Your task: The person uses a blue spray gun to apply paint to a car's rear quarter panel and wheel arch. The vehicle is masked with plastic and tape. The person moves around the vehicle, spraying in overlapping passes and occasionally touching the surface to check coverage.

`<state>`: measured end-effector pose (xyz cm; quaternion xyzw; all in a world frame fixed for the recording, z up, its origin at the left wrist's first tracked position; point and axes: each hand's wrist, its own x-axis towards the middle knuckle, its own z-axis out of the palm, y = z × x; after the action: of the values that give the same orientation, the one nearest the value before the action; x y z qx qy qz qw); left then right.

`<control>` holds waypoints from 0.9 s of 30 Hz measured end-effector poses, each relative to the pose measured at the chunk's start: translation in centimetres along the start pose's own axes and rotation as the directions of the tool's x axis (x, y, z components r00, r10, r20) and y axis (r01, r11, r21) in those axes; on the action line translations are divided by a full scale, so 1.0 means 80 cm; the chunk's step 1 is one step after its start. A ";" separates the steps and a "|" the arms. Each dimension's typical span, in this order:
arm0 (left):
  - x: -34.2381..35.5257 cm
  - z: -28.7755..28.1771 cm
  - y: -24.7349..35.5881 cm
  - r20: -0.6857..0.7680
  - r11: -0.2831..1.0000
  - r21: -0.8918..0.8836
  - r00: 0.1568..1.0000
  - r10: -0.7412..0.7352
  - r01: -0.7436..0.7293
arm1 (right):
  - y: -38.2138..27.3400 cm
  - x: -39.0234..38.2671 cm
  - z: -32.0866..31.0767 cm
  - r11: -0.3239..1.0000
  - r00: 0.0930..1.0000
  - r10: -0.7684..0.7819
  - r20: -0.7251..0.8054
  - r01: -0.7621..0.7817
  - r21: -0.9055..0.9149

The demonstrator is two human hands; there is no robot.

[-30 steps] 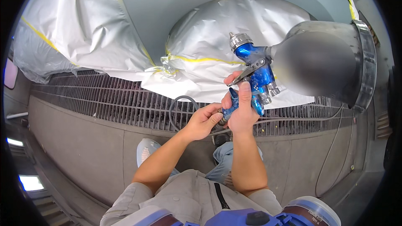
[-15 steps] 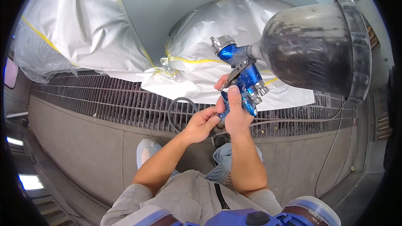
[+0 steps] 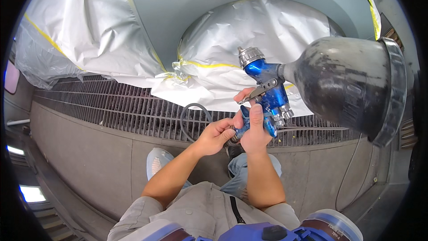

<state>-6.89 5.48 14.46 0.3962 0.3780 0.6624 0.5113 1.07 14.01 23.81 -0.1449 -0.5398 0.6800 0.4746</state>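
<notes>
"Blue spray gun (image 3: 280,94), right of centre on my feed, held up in front of the sheeting. Quick: hands?"

"Right hand (image 3: 255,136) clamped round the handle, thumb up its back, fingertips by the trigger (image 3: 256,93). I can't tell if that's pulled."

"Left hand?"

"Left hand (image 3: 214,137) just left of it, thumb and fingers together on the handle's low end, pinching round the fitting. My view hides most of the fitting."

"Cup?"

"Big dark cup (image 3: 347,85), smudged and scuffed, on the gun's right side, tipped sideways with its wide ringed end to the far right. Silver nozzle (image 3: 251,56) points to the far side, a little left."

"Around it?"

"White sheeting (image 3: 267,27) fills the wheel arch behind, yellow tape (image 3: 214,65) running across it. Pale grey car panel (image 3: 169,18) beyond, more white sheeting on the left. Floor grating (image 3: 133,109) runs left to right below, and I get a dark hose (image 3: 182,120) looping over it, left of the hands."
</notes>
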 end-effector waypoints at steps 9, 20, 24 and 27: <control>-0.002 0.002 -0.001 -0.057 0.973 0.229 0.998 0.029 -0.015 | 0.000 -0.003 0.002 0.999 0.995 0.020 -0.098 -0.025 -0.047; -0.001 0.004 0.001 0.000 0.997 0.075 1.000 -0.030 0.030 | 0.001 -0.013 0.005 0.998 0.985 -0.017 -0.174 0.006 -0.066; -0.011 0.004 -0.007 0.004 0.998 0.056 1.000 -0.031 0.031 | 0.000 -0.016 0.003 0.995 0.993 0.021 -0.119 -0.032 -0.094; -0.016 0.003 -0.011 0.011 0.994 0.107 1.000 -0.024 0.023 | -0.002 -0.019 0.000 0.996 0.997 0.051 -0.050 -0.055 -0.072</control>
<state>-6.12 4.44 13.58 0.4225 0.4143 0.6327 0.4995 1.97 12.78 23.48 -0.1928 -0.5486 0.6685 0.4637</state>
